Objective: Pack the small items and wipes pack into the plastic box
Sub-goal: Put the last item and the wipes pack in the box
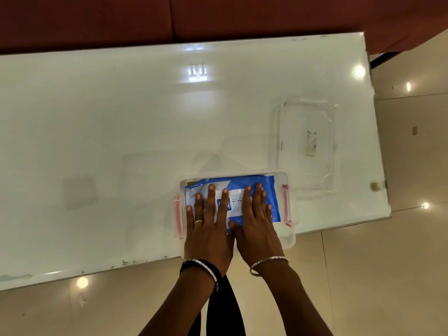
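Observation:
A clear plastic box (291, 236) with pink side latches stands at the table's near edge. A blue and white wipes pack (271, 190) lies inside it and fills most of the opening. My left hand (208, 229) lies flat on the pack's left half, fingers spread. My right hand (257, 224) lies flat on the right half beside it. Both palms press on the pack and neither grips it. Whatever lies under the pack is hidden.
The box's clear lid (306, 144) lies on the white glossy table (121, 141), beyond the box and to its right. A dark red sofa (169, 18) runs along the far side. Tiled floor (363, 275) lies near and to the right.

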Tool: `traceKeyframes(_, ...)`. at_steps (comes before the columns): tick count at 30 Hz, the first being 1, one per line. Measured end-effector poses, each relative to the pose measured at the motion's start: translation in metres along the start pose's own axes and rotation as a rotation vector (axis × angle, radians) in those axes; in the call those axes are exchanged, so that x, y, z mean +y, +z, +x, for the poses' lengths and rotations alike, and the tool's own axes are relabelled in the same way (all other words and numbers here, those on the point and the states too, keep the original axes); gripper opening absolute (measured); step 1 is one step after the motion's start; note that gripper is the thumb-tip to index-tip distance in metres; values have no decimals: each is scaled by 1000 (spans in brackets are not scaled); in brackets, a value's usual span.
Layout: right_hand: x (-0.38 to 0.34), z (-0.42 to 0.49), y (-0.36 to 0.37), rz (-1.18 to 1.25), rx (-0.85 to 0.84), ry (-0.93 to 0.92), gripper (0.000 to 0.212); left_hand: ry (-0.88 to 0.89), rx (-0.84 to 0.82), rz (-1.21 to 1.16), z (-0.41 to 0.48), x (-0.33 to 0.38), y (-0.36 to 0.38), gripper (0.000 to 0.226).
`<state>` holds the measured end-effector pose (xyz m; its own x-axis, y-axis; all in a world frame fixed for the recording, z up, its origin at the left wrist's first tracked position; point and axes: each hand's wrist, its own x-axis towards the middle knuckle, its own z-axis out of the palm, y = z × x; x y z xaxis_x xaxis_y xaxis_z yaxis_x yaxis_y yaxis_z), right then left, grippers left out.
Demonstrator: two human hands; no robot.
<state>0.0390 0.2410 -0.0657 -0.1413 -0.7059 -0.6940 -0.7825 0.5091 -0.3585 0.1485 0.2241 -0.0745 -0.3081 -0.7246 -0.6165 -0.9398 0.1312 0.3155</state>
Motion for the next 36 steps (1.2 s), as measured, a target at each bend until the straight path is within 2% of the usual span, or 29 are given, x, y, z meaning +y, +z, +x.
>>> traceKeyframes(1, 1, -3, -7, 61, 20, 2, 75, 5, 15, -49, -3, 2, -7, 79)
traceKeyframes(2, 2, -6, -14, 120, 108, -7, 68, 4, 63, -104, -7, 4, -16, 72)
traceKeyframes(5, 13, -18, -30, 175, 629, -70, 31, -3, 369, -156, -15, 2, -40, 43)
traceKeyframes(6, 18, -20, -35, 155, 757, -46, 28, -36, 470, -152, -15, -2, -44, 41)
traceKeyframes(7, 23, -21, -38, 145, 816, 12, 29, -95, 534, -171, -14, -7, -48, 41)
traceKeyframes(8, 29, -21, -39, 159, 819, 89, 33, -168, 562, -216, -13, -12, -51, 45)
traceKeyframes(10, 37, -18, -37, 268, 686, 239, 43, -303, 522, -371, -7, -23, -52, 53)
traceKeyframes(12, 41, -14, -34, 394, 535, 312, 42, -392, 451, -530, -3, -33, -51, 48)
traceKeyframes(13, 42, -12, -33, 413, 516, 319, 38, -401, 436, -564, -1, -37, -51, 41)
traceKeyframes(15, 41, -9, -35, 384, 545, 313, 30, -367, 443, -544, 0, -45, -51, 27)
traceKeyframes(18, 32, -1, -41, 357, 556, 299, 28, -335, 479, -551, 1, -53, -58, 21)
traceKeyframes(23, 12, 22, -49, 380, 523, 218, 27, -322, 549, -576, 12, -72, -77, 24)
traceKeyframes(29, 5, 32, -56, 474, 512, 227, 28, -363, 585, -509, 26, -80, -84, 25)
traceKeyframes(33, 34, 34, -75, 652, 604, 403, 36, -334, 734, -433, 39, -64, -97, 24)
traceKeyframes(36, 74, 44, -94, 755, 718, 647, 31, -183, 772, -395, 62, -31, -115, 16)
